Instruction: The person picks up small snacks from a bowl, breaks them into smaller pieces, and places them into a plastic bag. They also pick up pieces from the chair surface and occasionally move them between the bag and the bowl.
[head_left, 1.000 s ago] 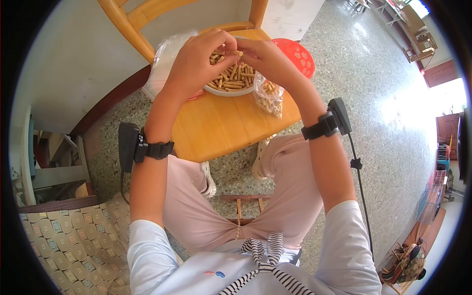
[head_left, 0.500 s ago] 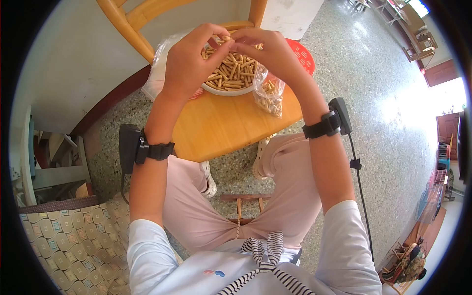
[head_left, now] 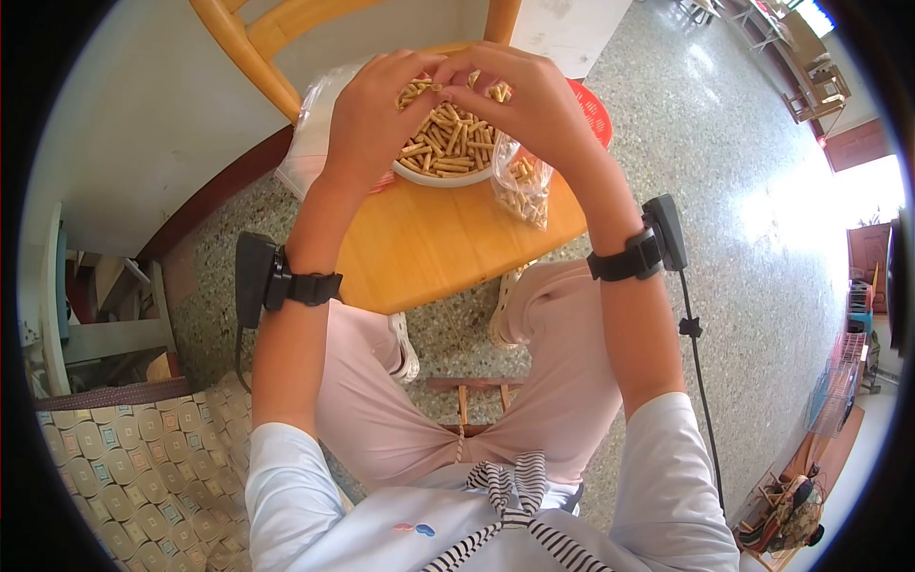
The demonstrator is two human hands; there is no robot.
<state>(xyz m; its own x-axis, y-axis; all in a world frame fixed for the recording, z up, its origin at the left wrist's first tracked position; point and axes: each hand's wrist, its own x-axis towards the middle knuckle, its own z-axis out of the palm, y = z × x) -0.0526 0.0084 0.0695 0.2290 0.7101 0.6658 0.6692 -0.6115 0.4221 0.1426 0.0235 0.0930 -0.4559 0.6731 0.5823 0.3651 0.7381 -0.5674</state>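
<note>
Sticks (head_left: 450,143) in white bowl (head_left: 448,179) | hands (head_left: 374,114) pinch one above, partly hiding bowl | clear bag (head_left: 522,198), red basket (head_left: 593,110) beside

Spreads across a speckled grey floor (head_left: 705,191) gleaming at right, meets a pale wall (head_left: 143,124) with a dark red baseboard (head_left: 224,195) at left, and takes in a yellow wooden chair (head_left: 429,257), patterned fabric (head_left: 133,467) at lower left, and distant wooden furniture (head_left: 827,86) near a bright window or doorway (head_left: 871,191).
</note>
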